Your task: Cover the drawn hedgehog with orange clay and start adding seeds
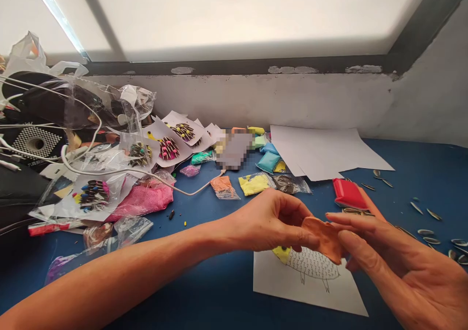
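Observation:
Between my two hands is a flattened piece of orange-brown modelling clay (325,240). My left hand (272,223) pinches its left edge between thumb and fingers. On the opposite side, my right hand (387,257) grips the right edge with thumb and fingertips. Just below the clay lies a white sheet with a hedgehog-like drawing (314,264), its outlined body covered in small marks and two legs showing. Yellow clay (281,254) covers the head at the drawing's left end. My hands and the clay hide the sheet's upper part.
Sunflower seeds (426,232) and a red clay packet (350,193) lie at the right. Blank paper sheets (321,149) rest at the back. Yellow (254,184) and orange (224,187) clay packets sit mid-table near a white cable (164,181). Finished seed-spiked pictures (170,147) and plastic bags crowd the left.

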The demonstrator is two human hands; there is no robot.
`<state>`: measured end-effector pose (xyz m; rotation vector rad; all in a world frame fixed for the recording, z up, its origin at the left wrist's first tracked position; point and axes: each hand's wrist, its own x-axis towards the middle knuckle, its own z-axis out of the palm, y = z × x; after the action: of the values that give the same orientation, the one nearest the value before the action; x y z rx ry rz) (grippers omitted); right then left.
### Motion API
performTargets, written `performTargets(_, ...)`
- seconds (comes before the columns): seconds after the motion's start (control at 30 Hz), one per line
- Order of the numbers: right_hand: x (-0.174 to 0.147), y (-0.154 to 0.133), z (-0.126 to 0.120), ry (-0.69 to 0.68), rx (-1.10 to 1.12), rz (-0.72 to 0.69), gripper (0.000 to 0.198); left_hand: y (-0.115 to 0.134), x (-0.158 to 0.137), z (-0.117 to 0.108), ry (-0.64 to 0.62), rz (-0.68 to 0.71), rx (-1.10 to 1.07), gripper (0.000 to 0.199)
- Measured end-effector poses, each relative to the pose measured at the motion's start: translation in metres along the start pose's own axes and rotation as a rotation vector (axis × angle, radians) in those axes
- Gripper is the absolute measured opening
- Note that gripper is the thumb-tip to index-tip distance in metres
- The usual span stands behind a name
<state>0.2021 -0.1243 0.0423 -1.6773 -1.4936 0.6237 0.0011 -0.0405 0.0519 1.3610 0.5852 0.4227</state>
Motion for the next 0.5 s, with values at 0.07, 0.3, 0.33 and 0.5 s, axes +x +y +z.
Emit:
performTargets(0.07,-0.0006,0.0005,0.0008,-0.024,0.004,-0.053,0.031,0.0015,-0.0009,0.0020,-0.014,-0.009,0.023,0.019)
performTargets(0.3,0.0028,0.0008,-0.0032,-0.010,-0.167,-0.161,0.032,0.0004,-0.0001,0.0028,0.032,-0.022,0.027,0.029)
performTargets(0.33,0.0028,0.0000,-0.0029,0.001,-0.174,-0.154,0.035,-0.0003,0.0000,0.0024,0.037,-0.018,0.041,0.027)
performTargets(0.5,0.0045,-0.0064,-0.0018,-0.018,-0.096,-0.033,0.034,0.0026,0.0006,-0.0004,0.033,-0.003,0.085,0.033)
